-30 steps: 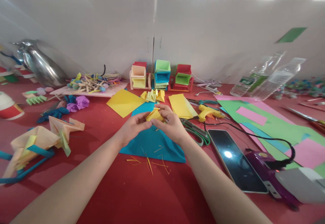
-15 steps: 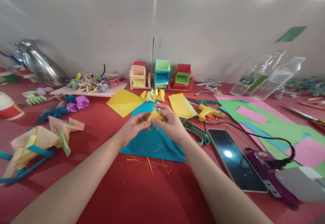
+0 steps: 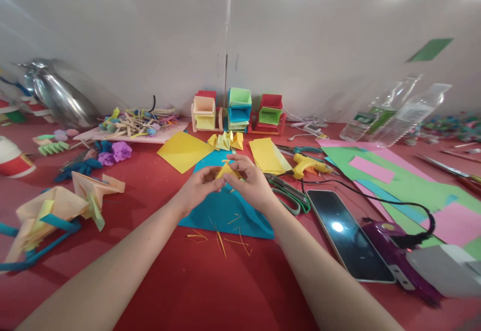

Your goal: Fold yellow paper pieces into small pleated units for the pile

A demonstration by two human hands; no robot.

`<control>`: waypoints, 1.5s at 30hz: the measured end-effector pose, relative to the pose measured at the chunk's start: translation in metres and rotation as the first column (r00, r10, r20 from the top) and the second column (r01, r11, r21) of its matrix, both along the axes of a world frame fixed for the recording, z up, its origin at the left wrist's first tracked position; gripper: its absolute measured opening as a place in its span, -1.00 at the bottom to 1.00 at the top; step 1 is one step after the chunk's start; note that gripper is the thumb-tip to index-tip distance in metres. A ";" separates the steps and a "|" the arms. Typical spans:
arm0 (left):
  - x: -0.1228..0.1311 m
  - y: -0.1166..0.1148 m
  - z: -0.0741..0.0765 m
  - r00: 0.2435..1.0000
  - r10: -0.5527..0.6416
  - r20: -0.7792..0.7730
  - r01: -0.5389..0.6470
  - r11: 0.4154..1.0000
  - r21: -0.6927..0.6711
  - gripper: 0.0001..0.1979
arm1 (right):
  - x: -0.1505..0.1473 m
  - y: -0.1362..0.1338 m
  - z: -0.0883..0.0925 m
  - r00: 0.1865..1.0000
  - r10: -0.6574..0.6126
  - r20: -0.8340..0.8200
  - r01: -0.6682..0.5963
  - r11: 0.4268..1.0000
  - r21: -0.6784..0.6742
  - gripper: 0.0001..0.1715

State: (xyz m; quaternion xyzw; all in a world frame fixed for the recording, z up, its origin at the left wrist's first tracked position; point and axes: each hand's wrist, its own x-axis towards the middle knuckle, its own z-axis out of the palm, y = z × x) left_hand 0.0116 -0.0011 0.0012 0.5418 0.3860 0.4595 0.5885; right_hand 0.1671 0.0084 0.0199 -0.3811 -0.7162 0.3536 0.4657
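A small folded piece of yellow paper (image 3: 226,171) is held between both hands above a blue paper sheet (image 3: 229,216). My left hand (image 3: 200,186) pinches its left side with thumb and fingertips. On the other side, my right hand (image 3: 251,181) grips it with the fingers curled over the top and the thumb below. Parts of the folded paper are hidden by the fingers. Just beyond the hands stand several folded yellow paper pieces (image 3: 225,141). A yellow square sheet (image 3: 184,151) lies to the left, and a stack of yellow paper (image 3: 267,155) to the right.
Scissors (image 3: 287,201), a yellow glue gun (image 3: 310,166) and a phone (image 3: 349,236) lie right of my hands. Paper-box models (image 3: 239,105) stand by the white partition (image 3: 112,45). Peach paper shapes (image 3: 52,208) sit at left; yellow scraps (image 3: 221,244) lie in front.
The folded yellow paper has tilted slightly between my fingers, and my hands have shifted very little. Everything else on the table stays in place.
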 end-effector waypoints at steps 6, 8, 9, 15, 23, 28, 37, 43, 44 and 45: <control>-0.001 -0.001 0.001 0.997 0.011 0.070 -0.007 0.998 -0.066 -0.63 | -0.002 -0.002 -0.001 0.996 -0.041 -0.083 0.037 0.998 -0.050 -0.87; -0.002 -0.001 0.002 0.996 0.015 0.093 -0.006 0.995 -0.096 -0.65 | -0.002 -0.003 0.000 0.997 -0.046 -0.069 0.045 0.999 -0.012 -0.86; -0.002 -0.001 0.002 0.994 0.015 0.104 -0.003 0.994 -0.112 -0.66 | -0.002 -0.004 0.001 0.998 -0.044 -0.054 0.045 0.999 0.015 -0.86; -0.005 0.002 0.001 0.983 0.039 0.178 -0.007 0.984 -0.180 -0.73 | -0.001 -0.005 0.001 1.000 -0.006 -0.018 0.008 0.998 0.068 -0.71; -0.016 0.007 0.002 0.962 -0.035 0.270 0.118 0.948 -0.296 -0.75 | 0.008 -0.004 0.007 0.997 0.000 0.077 -0.015 0.980 0.196 -0.72; -0.022 0.009 0.002 0.933 -0.126 0.337 0.246 0.907 -0.343 -0.77 | 0.006 -0.004 0.005 0.997 0.002 0.079 -0.015 0.988 0.155 -0.66; -0.020 0.008 -0.001 0.932 -0.141 0.334 0.256 0.908 -0.332 -0.69 | 0.004 -0.005 0.004 0.990 -0.018 0.138 -0.012 0.977 0.215 -0.63; -0.017 0.008 -0.002 0.942 -0.083 0.325 0.201 0.916 -0.346 -0.76 | 0.003 -0.007 0.005 0.973 -0.016 0.231 -0.051 0.959 0.279 -0.54; -0.017 0.008 -0.002 0.945 -0.079 0.317 0.194 0.918 -0.347 -0.77 | 0.003 -0.007 0.005 0.969 -0.006 0.245 -0.069 0.953 0.296 -0.54; -0.017 0.009 -0.003 0.949 -0.079 0.307 0.188 0.920 -0.344 -0.77 | 0.002 -0.007 0.005 0.965 0.010 0.261 -0.094 0.945 0.312 -0.55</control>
